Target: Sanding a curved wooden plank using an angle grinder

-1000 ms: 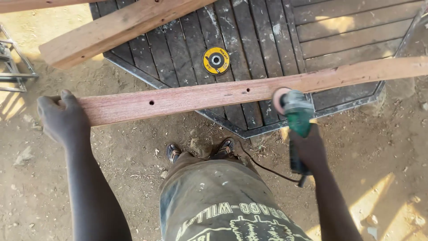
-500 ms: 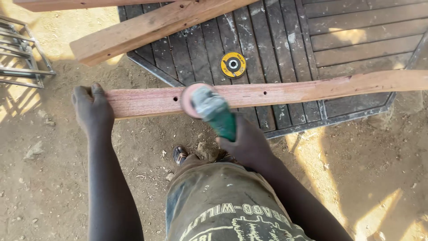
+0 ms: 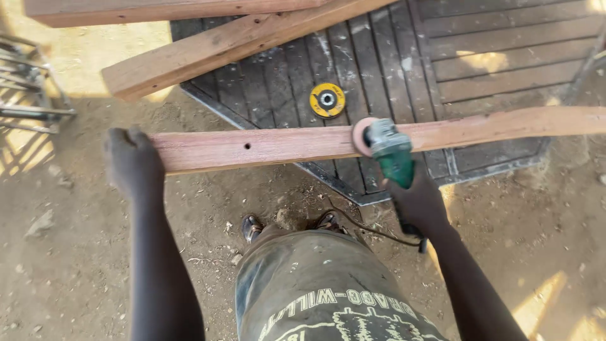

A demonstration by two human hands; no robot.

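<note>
A: What has moved?
B: The angle grinder (image 3: 390, 155) has shifted rightward along the plank (image 3: 303, 144), now at frame centre-right.
A: Grip state?
B: Right hand (image 3: 418, 201) clamped on the grinder; left hand (image 3: 131, 163) closed around the plank's left end.

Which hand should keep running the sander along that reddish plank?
Right, likely: the right hand grips the green sander, its disc on the plank; the left hand holds the plank's end.
</note>
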